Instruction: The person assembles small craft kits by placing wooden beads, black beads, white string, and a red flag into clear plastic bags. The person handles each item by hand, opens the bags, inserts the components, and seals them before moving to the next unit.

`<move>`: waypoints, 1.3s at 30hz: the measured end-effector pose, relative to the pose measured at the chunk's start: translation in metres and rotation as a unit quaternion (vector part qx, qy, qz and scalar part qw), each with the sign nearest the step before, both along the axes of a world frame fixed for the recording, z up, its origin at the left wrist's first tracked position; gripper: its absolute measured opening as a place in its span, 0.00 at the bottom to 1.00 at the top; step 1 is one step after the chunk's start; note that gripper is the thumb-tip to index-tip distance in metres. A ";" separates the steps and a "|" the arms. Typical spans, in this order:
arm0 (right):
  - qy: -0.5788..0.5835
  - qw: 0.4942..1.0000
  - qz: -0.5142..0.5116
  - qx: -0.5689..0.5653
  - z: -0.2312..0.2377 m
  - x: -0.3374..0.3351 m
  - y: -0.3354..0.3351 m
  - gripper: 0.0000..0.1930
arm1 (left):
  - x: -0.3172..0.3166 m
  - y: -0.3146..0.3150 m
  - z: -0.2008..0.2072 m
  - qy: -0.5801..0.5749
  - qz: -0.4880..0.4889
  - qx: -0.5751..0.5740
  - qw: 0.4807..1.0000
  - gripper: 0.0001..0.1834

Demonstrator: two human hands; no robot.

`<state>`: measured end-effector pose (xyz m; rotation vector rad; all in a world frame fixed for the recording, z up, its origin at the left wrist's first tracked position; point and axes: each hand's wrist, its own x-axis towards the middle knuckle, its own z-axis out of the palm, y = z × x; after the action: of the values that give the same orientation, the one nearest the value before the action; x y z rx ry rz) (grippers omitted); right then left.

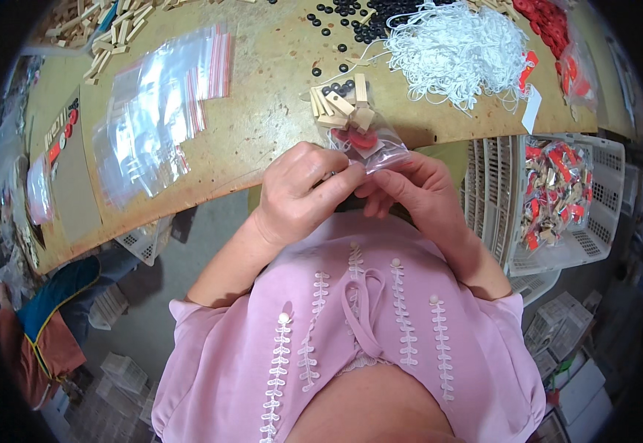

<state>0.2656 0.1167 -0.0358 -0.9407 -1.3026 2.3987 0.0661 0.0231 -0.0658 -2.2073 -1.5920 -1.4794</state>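
Both hands meet at the near table edge around a small clear plastic bag [392, 145]. My left hand [303, 188] pinches one side of its near end, and my right hand [419, 193] grips the other side with bent fingers. Inside the bag, red pieces [356, 138] show through the film. Wooden blocks [338, 103] and several black rings [341, 88] lie at the bag's far end; whether all of them are inside I cannot tell. The fingertips partly hide the near end of the bag.
Flat clear bags [155, 111] are fanned out on the left. A heap of white cord [458, 55] lies back right, beside loose black rings [369, 26] and red pieces [547, 26]. Filled bags fill a white crate [609, 199] at right. Another person's sleeve [59, 295] shows lower left.
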 end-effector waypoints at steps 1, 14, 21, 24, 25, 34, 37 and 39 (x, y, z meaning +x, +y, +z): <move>0.006 1.000 0.001 -0.005 0.000 -0.001 0.002 0.09 | 0.000 0.000 -0.001 0.002 0.001 0.002 1.000 0.19; 0.009 0.999 -0.015 0.050 -0.009 -0.012 0.008 0.08 | 0.005 0.006 0.016 -0.064 0.020 -0.087 0.994 0.20; 0.047 0.996 -0.043 0.059 -0.012 -0.013 0.009 0.09 | 0.004 0.010 0.021 -0.032 0.033 -0.069 0.997 0.20; 0.057 0.995 -0.050 0.059 -0.007 -0.015 0.010 0.08 | 0.002 0.008 0.020 -0.005 0.037 -0.060 0.997 0.19; 0.048 0.996 -0.048 0.063 -0.004 -0.016 0.010 0.07 | 0.000 0.007 0.019 0.005 0.041 -0.056 0.998 0.19; -0.012 0.879 -0.087 0.469 0.013 -0.016 0.018 0.16 | -0.006 0.001 0.021 -0.036 0.061 -0.017 0.997 0.14; 0.051 0.826 -0.033 0.561 0.002 -0.017 0.023 0.12 | -0.007 -0.002 0.020 -0.047 0.062 -0.010 0.997 0.14; 0.048 0.844 -0.038 0.533 0.005 -0.018 0.019 0.10 | -0.009 -0.004 0.017 -0.055 0.064 -0.001 0.996 0.14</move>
<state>0.2474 0.1357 -0.0307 -0.4765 -2.0869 1.2215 0.0573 0.0192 -0.0485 -2.0129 -1.7310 -1.5878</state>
